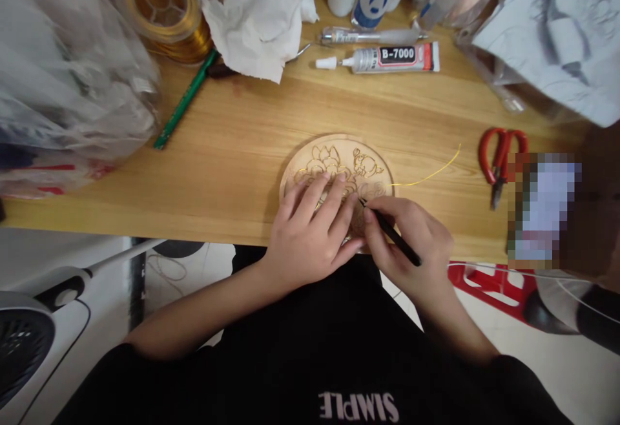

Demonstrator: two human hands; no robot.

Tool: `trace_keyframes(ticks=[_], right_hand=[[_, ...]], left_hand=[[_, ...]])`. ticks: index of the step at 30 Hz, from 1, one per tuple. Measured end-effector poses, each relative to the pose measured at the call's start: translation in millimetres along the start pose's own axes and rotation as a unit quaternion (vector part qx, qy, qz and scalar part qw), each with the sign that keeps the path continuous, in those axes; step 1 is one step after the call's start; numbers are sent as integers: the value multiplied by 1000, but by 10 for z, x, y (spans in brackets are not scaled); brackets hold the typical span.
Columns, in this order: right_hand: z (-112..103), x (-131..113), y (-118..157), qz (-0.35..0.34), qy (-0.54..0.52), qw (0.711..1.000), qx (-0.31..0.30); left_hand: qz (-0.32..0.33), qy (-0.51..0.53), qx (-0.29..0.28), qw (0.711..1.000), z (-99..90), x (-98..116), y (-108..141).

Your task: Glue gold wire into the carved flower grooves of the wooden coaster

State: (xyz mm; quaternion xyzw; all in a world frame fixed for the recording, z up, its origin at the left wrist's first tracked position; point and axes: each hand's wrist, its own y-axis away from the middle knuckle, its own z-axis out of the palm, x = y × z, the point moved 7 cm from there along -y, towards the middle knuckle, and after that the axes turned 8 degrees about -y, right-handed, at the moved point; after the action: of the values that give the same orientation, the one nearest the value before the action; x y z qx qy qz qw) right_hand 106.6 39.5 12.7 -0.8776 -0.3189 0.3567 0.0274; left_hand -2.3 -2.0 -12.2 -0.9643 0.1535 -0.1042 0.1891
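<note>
Pressing fingers: the left hand (310, 238) lies flat and spread over the disc, gripping nothing that shows; uneven pressure could bend raised wire beneath or let the disc turn.
Black tool: the right hand (416, 231), fingers closed, pinches this slim tool (398, 238), its tip beside the left fingertips; a slip could nick a finger or scratch the wood.
Gold wire: a loose length (434, 174) trails past the disc's right side; a snag on the right hand could kink it or pull laid lines out of shape.
Tabletop edge: the disc sits at the front of the tabletop (217, 154), so a hard push towards the body could tip it.
Wooden disc: round, pale, rimmed (343, 141); gold outlines form layered petals at upper left and a small curling figure at upper right. Hands hide the lower part.
</note>
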Motion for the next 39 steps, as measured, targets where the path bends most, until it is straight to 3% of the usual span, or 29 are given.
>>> trace_keyframes(ticks=[7, 11, 22, 28, 35, 39], right_hand=[[4, -21, -80, -61, 4, 997, -46], [-17, 0, -86, -56, 1, 997, -43], [-129, 160, 57, 64, -47, 994, 72], [-162, 171, 124, 94, -77, 985, 124], [-137, 167, 264, 162, -121, 962, 184], [-115, 137, 277, 161, -118, 958, 207]], left_hand=[[-5, 11, 2, 1000, 18, -4, 21], [2, 1, 7, 1000, 7, -3, 14], [-7, 22, 4, 1000, -4, -41, 9], [-17, 78, -10, 997, -32, -89, 20], [41, 64, -62, 995, -67, -126, -26], [77, 44, -85, 992, -20, -99, -44]])
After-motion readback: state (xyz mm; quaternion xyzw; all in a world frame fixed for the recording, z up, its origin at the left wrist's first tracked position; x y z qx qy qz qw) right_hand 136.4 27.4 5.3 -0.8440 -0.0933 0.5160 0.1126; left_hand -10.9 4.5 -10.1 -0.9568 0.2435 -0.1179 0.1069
